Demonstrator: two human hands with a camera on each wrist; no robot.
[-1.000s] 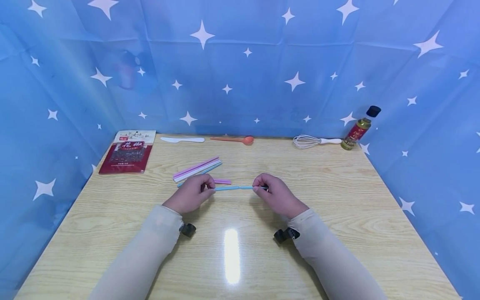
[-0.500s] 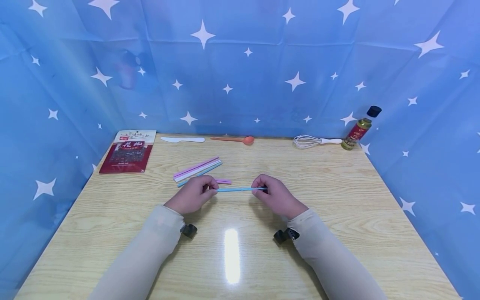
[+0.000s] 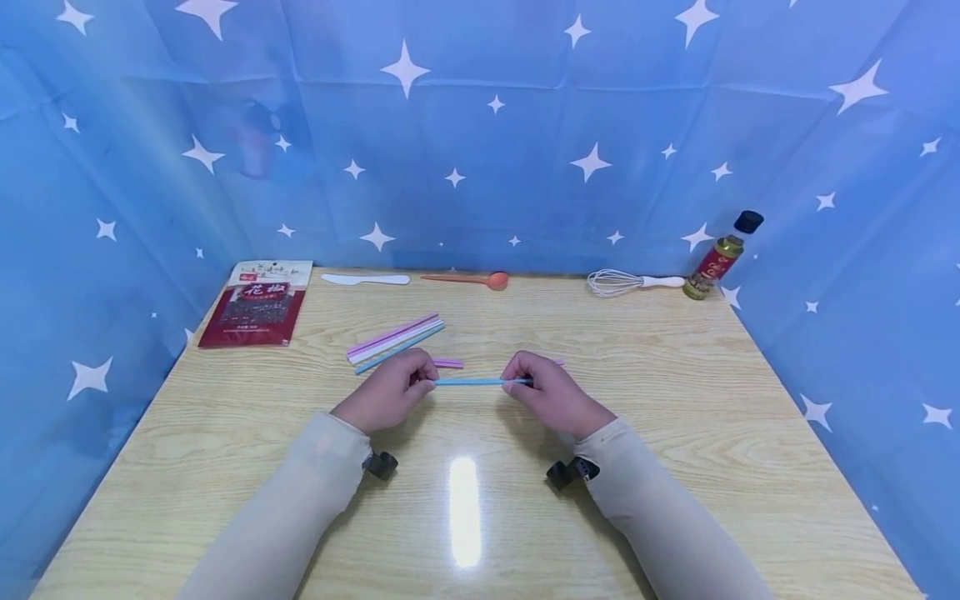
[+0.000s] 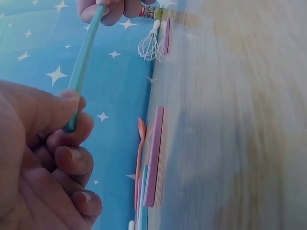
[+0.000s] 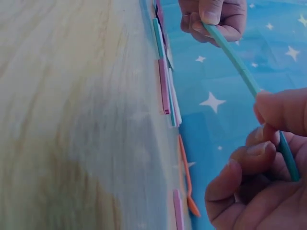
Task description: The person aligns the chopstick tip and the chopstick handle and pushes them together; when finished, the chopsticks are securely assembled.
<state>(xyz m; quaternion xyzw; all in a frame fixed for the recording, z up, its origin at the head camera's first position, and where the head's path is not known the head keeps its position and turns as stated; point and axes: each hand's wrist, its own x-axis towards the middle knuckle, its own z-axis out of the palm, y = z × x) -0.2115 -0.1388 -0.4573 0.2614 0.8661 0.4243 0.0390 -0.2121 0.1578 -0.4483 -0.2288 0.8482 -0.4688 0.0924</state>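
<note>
A thin light-blue stick (image 3: 468, 382) stretches straight between my two hands, a little above the table. My left hand (image 3: 385, 389) pinches its left end between thumb and forefinger, the other fingers curled below. Near its other end my right hand (image 3: 551, 392) grips it the same way, and a short length of the stick runs on into the palm (image 5: 290, 163). Behind the left hand lie more slim sticks: pink (image 3: 393, 335), white (image 3: 397, 341) and blue (image 3: 401, 347), side by side at a slant. A short pink stick (image 3: 448, 363) shows past the left fingers, partly hidden.
Another pink stick (image 3: 559, 362) peeks out behind the right hand. Along the back edge lie a red seasoning bag (image 3: 255, 312), a white knife (image 3: 365, 279), an orange spoon (image 3: 495, 282) and a whisk (image 3: 615, 283). An oil bottle (image 3: 708, 271) stands at the back right.
A second ago the blue stick showed a kink or joint midway; now it looks straight and unbroken. The hands have come slightly closer together.
</note>
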